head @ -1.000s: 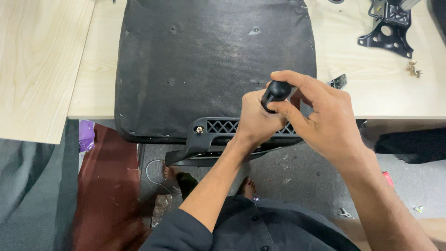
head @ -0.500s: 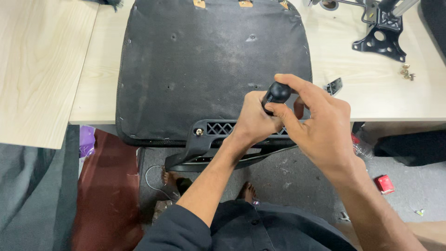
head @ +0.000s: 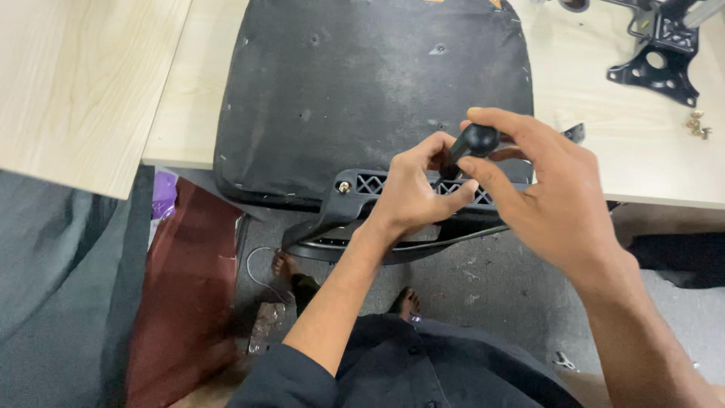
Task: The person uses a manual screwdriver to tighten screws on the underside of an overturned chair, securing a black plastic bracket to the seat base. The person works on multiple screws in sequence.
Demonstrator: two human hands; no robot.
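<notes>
Fingers of the right hand (head: 555, 200) still pinch the round black knob (head: 477, 140) at frame centre, the left hand (head: 415, 193) still gripping its stem against the armrest bracket (head: 355, 204) below the seat cushion (head: 362, 83), unchanged.

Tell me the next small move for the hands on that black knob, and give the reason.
Probably a short turn of the black round-headed tool with the right hand while the left hand steadies its shaft. The right fingertips pinch the knob, the left fingers wrap the shaft just below, and the shaft seems to meet the black plastic bracket on the upturned seat pad. One bolt already sits there.
</notes>
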